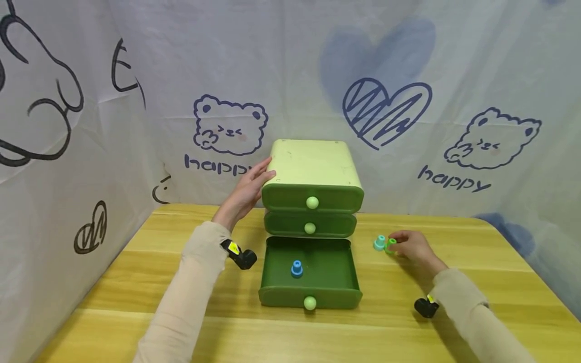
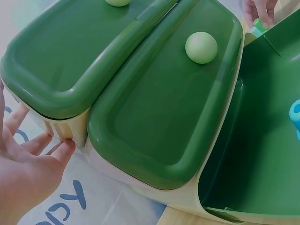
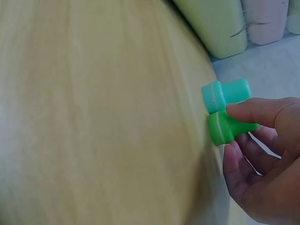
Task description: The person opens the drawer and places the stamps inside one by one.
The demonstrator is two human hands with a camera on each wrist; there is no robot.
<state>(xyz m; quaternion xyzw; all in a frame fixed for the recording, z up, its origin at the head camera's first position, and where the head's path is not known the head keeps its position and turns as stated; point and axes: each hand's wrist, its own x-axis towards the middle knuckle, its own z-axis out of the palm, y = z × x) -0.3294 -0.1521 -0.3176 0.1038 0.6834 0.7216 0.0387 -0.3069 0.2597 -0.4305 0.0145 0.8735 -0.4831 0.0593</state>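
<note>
A small drawer cabinet [image 1: 313, 164] with a pale top stands on the table, its bottom drawer [image 1: 333, 297] pulled out. Inside that drawer sits a blue stepped plastic piece [image 1: 297, 268], narrow at the top with a wider base. My left hand [image 1: 247, 194] rests against the cabinet's left side near the top; in the left wrist view its fingertips [image 2: 68, 146] touch the wall. To the right of the cabinet, my right hand [image 1: 414, 248] pinches a green stepped plastic piece [image 3: 224, 127] between thumb and fingers. A similar turquoise piece [image 3: 227, 95] stands right beside the green one.
The upper drawer [image 1: 290, 198] and the middle drawer [image 1: 286, 224] are closed, each with a round pale knob. Behind the wooden table [image 1: 317, 338] hangs a white cloth [image 1: 299, 65] with drawings. Each wrist carries a small black camera.
</note>
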